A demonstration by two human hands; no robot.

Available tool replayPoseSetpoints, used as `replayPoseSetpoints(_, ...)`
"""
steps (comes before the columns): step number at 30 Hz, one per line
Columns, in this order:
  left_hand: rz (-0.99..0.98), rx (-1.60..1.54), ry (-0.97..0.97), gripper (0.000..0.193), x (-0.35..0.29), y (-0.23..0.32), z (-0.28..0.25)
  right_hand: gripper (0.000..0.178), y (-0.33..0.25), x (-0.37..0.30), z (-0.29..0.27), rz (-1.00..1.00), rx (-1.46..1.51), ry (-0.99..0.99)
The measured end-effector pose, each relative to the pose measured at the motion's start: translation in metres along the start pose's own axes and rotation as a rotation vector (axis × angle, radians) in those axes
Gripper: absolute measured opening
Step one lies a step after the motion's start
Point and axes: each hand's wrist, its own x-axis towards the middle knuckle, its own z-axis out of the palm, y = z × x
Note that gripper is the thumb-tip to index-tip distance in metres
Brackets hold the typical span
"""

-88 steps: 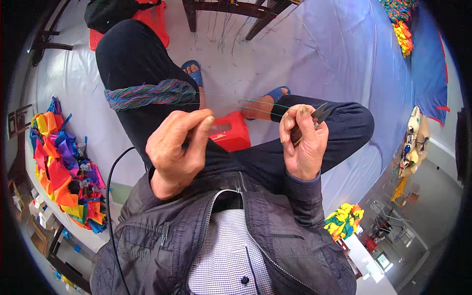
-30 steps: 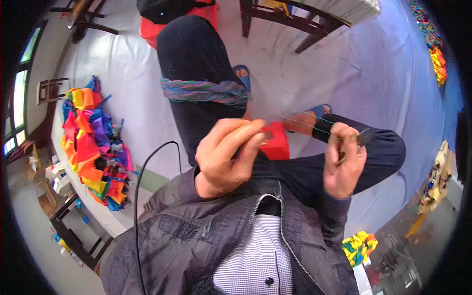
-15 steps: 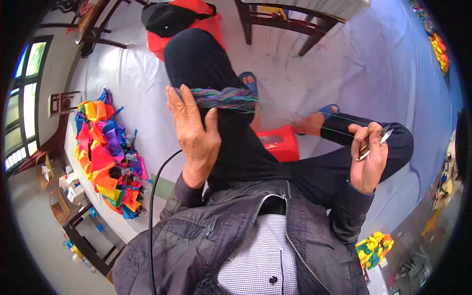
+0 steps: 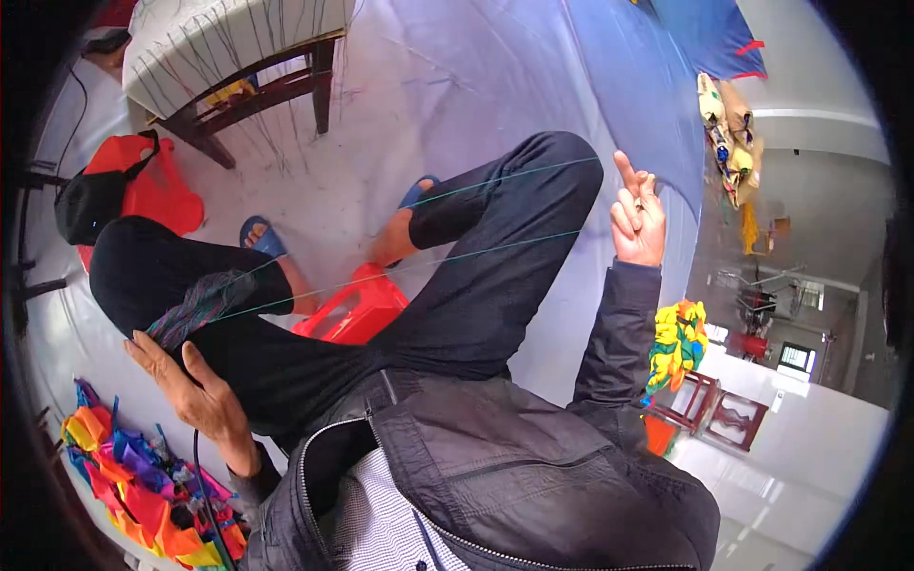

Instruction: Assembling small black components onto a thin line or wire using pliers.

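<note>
A bundle of dark multicoloured threads (image 4: 202,306) lies across my left thigh. My left hand (image 4: 198,395) is open at the bundle's near end, fingers stretched out and lying along its edge. Two thin green strands (image 4: 433,259) run from the bundle across my lap toward the right. Raised out past my right knee, my right hand (image 4: 640,217) has its fingers curled closed on the green thread, the index finger pointing up. Whether the metal cutting tool is still in that hand is hidden.
A red plastic stool (image 4: 357,303) stands between my legs; a red seat with a black bag (image 4: 93,202) is beyond my left knee. Cloth-covered table (image 4: 238,43) with hanging threads is at far left. Colourful fabric (image 4: 143,476) lies near left, yellow-green fabric (image 4: 678,343) at right.
My right hand has swung outward and up, drawing the green strands out much longer. My view has turned to the right. The metal tool seen in my right hand no longer shows.
</note>
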Motion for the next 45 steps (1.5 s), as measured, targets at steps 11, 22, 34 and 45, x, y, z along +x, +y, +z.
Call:
replayPoseSetpoints(11,-0.056,0.022,0.103,0.048,0.004,0.024,-0.005,0.028,-0.063,-0.070,-0.196,-0.114,-0.018,0.397)
replayPoseSetpoints(22,0.280,-0.371,-0.218,0.041,-0.005,0.099,0.009,0.029,-0.066,-0.128,-0.310,-0.148,-0.080,0.707)
replayPoseSetpoints(34,0.159,-0.484,-0.397,0.035,-0.016,0.098,0.035,0.026,-0.023,-0.170,-0.355,-0.012,-0.249,1.037)
replayPoseSetpoints(45,0.116,-0.497,-0.450,0.033,-0.019,0.094,0.045,0.026,0.009,-0.171,-0.345,0.196,-0.544,1.231)
